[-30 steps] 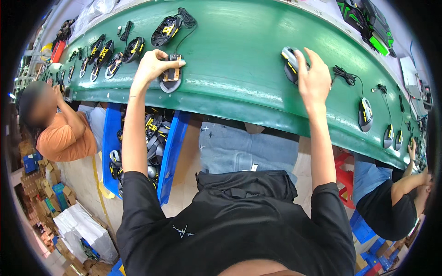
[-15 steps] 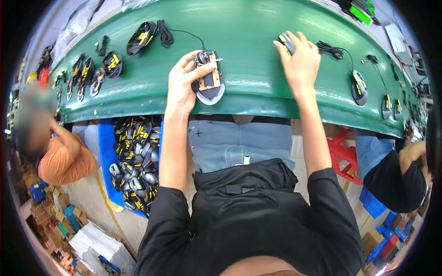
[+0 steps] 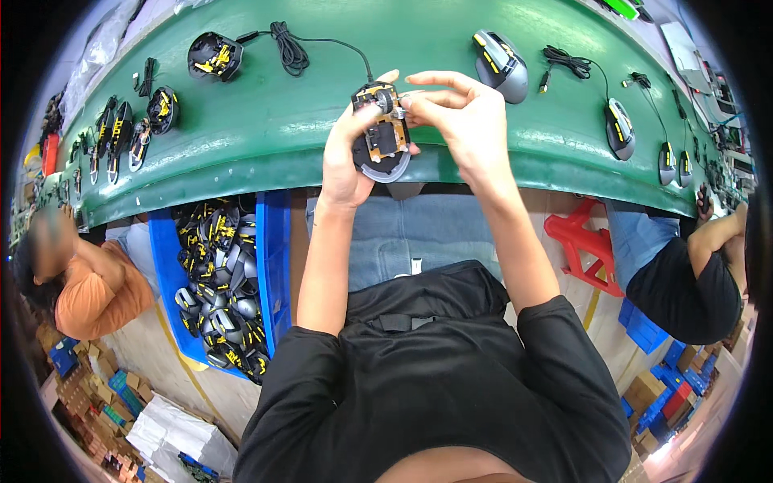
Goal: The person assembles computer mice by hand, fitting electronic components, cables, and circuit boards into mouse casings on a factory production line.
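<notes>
My left hand (image 3: 348,153) is wrapped round an opened computer mouse base (image 3: 385,165) and holds it over the near edge of the green work surface. On the base sits an orange-brown circuit board (image 3: 375,143), with a scroll wheel at its far end. A black cable (image 3: 338,43) runs from the base to a bundled coil. At the base's upper right side my right hand (image 3: 471,121) has thumb and finger pinched; what lies between them is too small to make out. Beyond it a grey and black mouse top cover (image 3: 501,68) with yellow parts rests on the surface.
A blue bin (image 3: 274,274) full of mouse covers stands below the edge at my left. More mouse parts (image 3: 121,133) lie on the left; cabled mice (image 3: 620,129) line the right. A red stool (image 3: 581,245) and seated people (image 3: 105,286) flank me.
My right hand has let go of the mouse top cover and come over to the mouse base. The left hand has shifted slightly right with the base. Parts on the left sit farther left.
</notes>
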`<state>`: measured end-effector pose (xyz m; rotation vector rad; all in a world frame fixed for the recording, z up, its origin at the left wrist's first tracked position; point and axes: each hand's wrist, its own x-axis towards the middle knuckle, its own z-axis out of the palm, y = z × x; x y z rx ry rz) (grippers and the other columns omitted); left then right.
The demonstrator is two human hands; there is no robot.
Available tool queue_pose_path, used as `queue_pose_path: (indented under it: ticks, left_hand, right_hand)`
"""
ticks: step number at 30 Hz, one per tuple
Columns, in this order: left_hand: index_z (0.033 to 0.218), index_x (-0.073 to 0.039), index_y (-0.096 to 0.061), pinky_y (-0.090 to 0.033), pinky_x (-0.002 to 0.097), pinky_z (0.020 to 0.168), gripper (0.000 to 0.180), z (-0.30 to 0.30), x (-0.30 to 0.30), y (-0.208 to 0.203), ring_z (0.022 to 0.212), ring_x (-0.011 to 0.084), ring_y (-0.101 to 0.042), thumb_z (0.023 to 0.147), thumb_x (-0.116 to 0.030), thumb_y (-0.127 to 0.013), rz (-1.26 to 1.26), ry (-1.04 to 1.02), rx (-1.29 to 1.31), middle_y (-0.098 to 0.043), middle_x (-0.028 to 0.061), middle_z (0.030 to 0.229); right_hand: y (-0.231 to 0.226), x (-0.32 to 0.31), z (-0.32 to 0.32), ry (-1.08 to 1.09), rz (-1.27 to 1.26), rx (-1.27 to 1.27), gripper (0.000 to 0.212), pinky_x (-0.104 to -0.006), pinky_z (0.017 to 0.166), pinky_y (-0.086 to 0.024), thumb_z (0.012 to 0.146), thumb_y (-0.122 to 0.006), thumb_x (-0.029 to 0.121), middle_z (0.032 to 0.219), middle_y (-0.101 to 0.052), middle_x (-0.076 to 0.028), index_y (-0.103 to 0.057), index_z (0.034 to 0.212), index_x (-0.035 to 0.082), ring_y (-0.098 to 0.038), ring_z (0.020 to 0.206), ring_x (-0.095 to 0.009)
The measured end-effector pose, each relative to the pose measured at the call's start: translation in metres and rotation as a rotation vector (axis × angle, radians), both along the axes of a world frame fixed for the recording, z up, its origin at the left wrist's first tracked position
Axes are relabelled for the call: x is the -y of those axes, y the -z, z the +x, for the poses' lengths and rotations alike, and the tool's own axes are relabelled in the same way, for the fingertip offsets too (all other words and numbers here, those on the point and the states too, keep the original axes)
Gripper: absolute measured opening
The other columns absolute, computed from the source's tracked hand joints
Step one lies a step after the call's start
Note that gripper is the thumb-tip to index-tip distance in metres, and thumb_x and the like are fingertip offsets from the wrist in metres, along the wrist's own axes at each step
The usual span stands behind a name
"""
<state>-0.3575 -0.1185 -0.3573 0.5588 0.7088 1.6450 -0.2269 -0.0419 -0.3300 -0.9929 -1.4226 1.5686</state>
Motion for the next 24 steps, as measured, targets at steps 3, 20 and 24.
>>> queue_pose_path:
  ticks: [3, 20, 24]
  left_hand:
    - [0.131, 0.003, -0.05, -0.058, 0.0341, 0.068, 0.059, 0.0, 0.0, 0.005, 0.09, 0.0215, -0.066, 0.103, -0.045, -0.03, 0.005, -0.046, 0.031, -0.065, 0.0138, 0.104]
    - [0.108, -0.002, -0.059, -0.054, 0.0297, 0.077, 0.036, 0.008, -0.001, 0.013, 0.084, 0.0141, -0.065, 0.105, -0.029, -0.037, -0.11, -0.312, -0.031, -0.066, 0.0077, 0.096]
    - [0.11, -0.002, -0.058, -0.054, 0.03, 0.077, 0.035, 0.006, -0.004, 0.009, 0.084, 0.0142, -0.065, 0.105, -0.029, -0.037, -0.146, -0.304, -0.063, -0.066, 0.0078, 0.096]
  right_hand:
    - [-0.006, 0.021, -0.012, 0.108, 0.119, -0.016, 0.018, -0.022, 0.061, -0.054, 0.079, -0.073, 0.003, 0.078, -0.073, -0.009, -0.064, 0.094, 0.0, -0.068, 0.065, -0.01]
    - [0.021, 0.002, -0.002, -0.072, 1.593, 0.367, 0.016, -0.0303, 0.064, -0.052, 0.071, -0.067, 0.012, 0.092, -0.068, -0.007, -0.059, 0.084, 0.008, -0.067, 0.081, -0.02]
    - [0.019, 0.0, -0.006, -0.132, 1.534, 0.317, 0.015, -0.0297, 0.064, -0.052, 0.072, -0.066, 0.01, 0.085, -0.066, -0.007, -0.057, 0.084, 0.008, -0.066, 0.078, -0.02]
